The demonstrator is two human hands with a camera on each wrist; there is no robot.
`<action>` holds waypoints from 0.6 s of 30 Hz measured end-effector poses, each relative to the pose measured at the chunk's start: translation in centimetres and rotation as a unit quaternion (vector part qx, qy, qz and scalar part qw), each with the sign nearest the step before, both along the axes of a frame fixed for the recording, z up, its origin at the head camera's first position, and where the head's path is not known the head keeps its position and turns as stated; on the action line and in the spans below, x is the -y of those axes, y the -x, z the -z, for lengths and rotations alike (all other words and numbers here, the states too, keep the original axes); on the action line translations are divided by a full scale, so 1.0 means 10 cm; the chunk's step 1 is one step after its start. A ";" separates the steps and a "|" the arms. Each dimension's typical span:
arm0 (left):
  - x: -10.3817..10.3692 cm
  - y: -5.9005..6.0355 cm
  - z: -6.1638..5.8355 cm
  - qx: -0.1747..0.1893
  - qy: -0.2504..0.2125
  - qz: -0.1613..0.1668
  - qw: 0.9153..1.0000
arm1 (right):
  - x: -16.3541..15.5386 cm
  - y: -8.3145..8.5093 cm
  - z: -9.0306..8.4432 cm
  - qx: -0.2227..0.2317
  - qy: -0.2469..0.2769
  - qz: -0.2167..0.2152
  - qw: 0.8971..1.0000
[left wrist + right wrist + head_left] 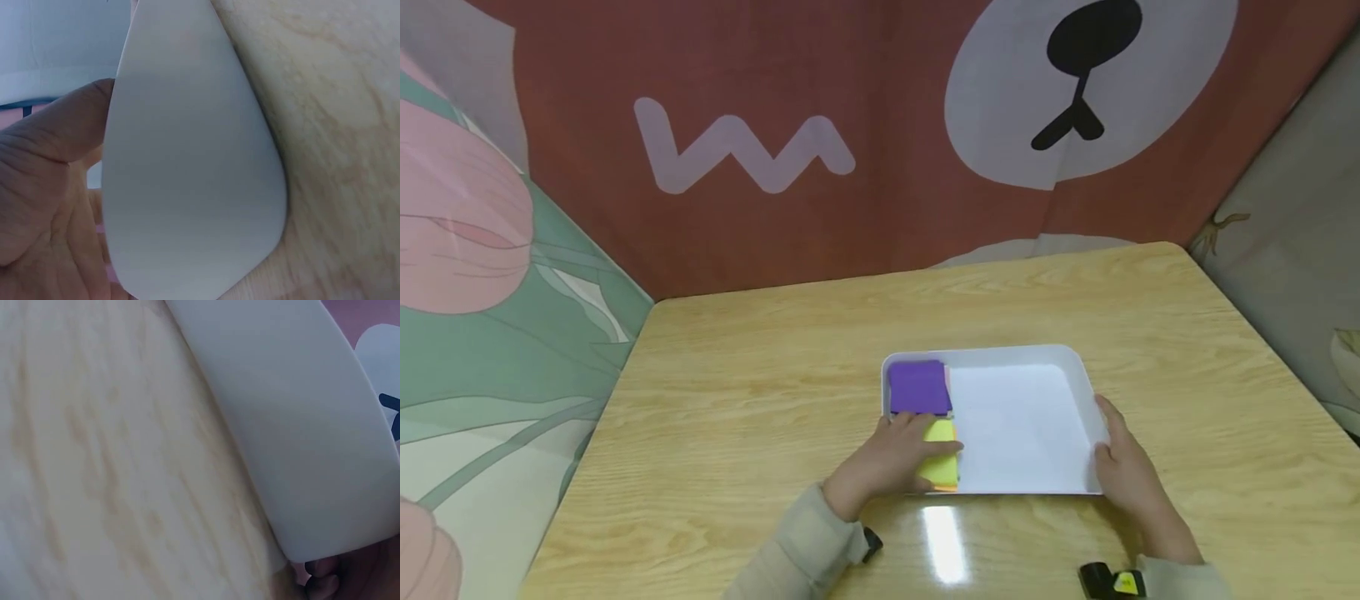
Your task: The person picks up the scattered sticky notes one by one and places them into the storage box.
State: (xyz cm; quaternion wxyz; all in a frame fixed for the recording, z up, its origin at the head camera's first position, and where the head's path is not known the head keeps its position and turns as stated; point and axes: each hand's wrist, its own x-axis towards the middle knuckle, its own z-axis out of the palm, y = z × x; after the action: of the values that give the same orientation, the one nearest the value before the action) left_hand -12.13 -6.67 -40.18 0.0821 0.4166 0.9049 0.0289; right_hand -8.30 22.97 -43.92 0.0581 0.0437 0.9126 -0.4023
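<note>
A shallow white tray (1022,425) lies on the wooden table, its front wall large in the left wrist view. In its left end sit two stacks of coloured paper: a purple-topped stack (919,387) at the back and a yellow-topped stack (946,429) in front. My left hand (895,458) rests over the yellow-topped stack with its fingers spread, hiding the stack's left part. An orange edge shows beneath the yellow. At the tray's right end, my right hand (1127,467) grips the wall near the front corner, thumb at the rim.
The wooden table (737,400) reaches back to a brown cloth (880,217) with a printed animal face. A patterned cloth (467,350) hangs at the left. Black wrist devices (1097,579) sit at both sleeves, close over the tabletop.
</note>
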 end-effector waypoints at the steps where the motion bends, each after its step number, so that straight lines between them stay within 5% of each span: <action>1: -0.01 0.00 0.00 0.007 0.002 -0.006 1.000 | 0.00 0.01 0.00 -0.007 -0.002 -0.003 1.000; 8: -0.02 0.04 -0.04 0.043 0.025 -0.036 0.998 | 0.00 0.05 -0.03 -0.060 -0.028 -0.009 0.998; 18: 0.04 0.04 -0.02 0.032 0.010 -0.035 0.999 | 0.06 0.03 -0.15 -0.049 -0.082 -0.017 0.995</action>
State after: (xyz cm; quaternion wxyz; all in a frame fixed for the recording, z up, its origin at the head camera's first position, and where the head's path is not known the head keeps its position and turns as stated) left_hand -12.56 -7.08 -39.99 0.1143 0.3829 0.9160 0.0359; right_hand -8.61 22.40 -42.44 0.0161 0.0133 0.9448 -0.3269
